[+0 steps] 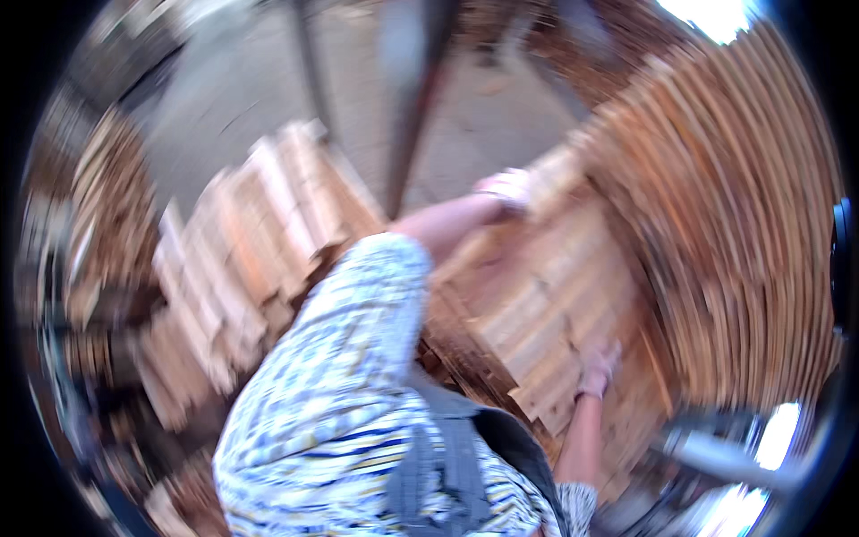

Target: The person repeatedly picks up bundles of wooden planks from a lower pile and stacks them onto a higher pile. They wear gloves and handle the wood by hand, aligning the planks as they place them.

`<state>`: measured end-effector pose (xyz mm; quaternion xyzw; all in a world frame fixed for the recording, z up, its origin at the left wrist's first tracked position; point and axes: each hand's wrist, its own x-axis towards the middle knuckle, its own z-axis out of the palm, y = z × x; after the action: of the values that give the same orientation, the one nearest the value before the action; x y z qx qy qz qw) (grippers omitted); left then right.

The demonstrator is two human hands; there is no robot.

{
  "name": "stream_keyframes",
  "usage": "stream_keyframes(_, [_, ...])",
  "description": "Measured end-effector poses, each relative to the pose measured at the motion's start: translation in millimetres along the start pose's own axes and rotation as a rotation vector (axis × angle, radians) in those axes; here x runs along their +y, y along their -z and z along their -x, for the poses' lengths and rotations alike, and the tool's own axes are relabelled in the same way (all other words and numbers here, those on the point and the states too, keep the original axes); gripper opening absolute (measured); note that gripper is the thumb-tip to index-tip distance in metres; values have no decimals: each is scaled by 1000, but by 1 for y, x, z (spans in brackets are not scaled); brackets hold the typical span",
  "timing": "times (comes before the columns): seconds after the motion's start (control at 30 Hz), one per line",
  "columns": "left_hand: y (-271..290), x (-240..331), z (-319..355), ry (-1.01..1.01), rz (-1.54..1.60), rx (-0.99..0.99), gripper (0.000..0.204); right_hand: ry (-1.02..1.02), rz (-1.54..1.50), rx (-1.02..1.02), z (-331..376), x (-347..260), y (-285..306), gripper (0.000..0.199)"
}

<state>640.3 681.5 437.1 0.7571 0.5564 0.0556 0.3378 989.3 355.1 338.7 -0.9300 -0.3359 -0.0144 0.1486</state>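
Planks (546, 304), bundled into a flat bunch, are being held up at the middle right, off the ground. Left hand (506, 188), gloved, is gripping the far end; right hand (598, 369), gloved too, is clasping the near edge. So the lift looks underway, with setting down left. A tall stack (752, 224) is rising just right; a lower pile (259, 242) is lying on the left.

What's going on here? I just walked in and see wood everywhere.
A person in a patterned sleeve has both gloved hands on a bundle of short wooden slats. The left hand grips its far end, the right hand its near edge. More slat stacks stand to the left. The picture is blurred.
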Motion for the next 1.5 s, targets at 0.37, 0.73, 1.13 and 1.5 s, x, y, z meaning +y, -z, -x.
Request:
stream_keyframes(0.37, [-122, -44, 310, -259, -82, 503, 74, 1073, -386, -39, 134, -70, 77, 43])
stream_keyframes(0.73, [-235, -336, 582, 1242, 797, 742, 91, 592, -208, -1714, 401, -177, -21, 32])
stream_keyframes(1.13, [-135, -702, 586, 1325, 904, 779, 100, -569, -293, -1976, 644, -353, -241, 88])
stream_keyframes(1.5, [-138, -773, 512, 1262, 878, 640, 111, -836, -743, -1736, 762, -350, -360, 74])
